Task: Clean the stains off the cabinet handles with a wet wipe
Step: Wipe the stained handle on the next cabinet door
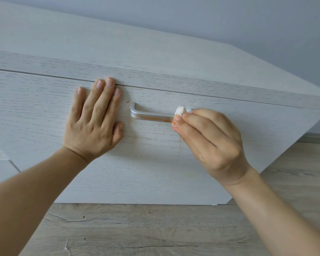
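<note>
While gripping wipe (180, 110): right hand (209, 143).

A single head-worn view looks forward and steeply down at the white cabinet (155, 163) from close in front of it. The cabinet's front fills the middle of the frame, its top slopes away above, the grey wall (229, 19) lies beyond, and the wood floor (137, 228) runs below.

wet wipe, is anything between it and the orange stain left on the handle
Nothing visible. The right hand pinches the wet wipe against the right end of the handle. The orange stain runs leftward from it along the bar's lower edge, uncovered. The left hand lies flat on the drawer front, left of the handle.
</note>
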### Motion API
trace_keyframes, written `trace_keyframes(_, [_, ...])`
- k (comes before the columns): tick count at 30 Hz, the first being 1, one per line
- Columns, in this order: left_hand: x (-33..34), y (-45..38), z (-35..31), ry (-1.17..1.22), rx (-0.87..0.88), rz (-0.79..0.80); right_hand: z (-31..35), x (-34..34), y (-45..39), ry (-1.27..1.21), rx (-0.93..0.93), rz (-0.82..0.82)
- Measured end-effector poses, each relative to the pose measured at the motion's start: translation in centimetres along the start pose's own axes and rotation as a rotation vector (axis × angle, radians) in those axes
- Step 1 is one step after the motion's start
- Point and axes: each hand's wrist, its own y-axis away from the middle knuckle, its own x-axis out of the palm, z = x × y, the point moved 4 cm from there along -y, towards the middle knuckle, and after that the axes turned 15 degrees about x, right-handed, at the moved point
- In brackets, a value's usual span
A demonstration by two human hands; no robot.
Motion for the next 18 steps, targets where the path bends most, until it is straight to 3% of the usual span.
trace_keyframes(4, [0.0, 0.0, 0.0, 0.013, -0.004, 0.002, -0.2, 0.2, 0.3, -0.051, 0.062, 0.008])
trace_keyframes(11, [0.1, -0.2, -1.0, 0.06, -0.105, -0.015, -0.2, 0.0, -0.1, 0.019, -0.03, -0.001])
trace_keyframes(18, [0.3, -0.3, -0.9, 0.049, -0.111, 0.006, -0.3, 0.2, 0.3, -0.094, 0.172, 0.022])
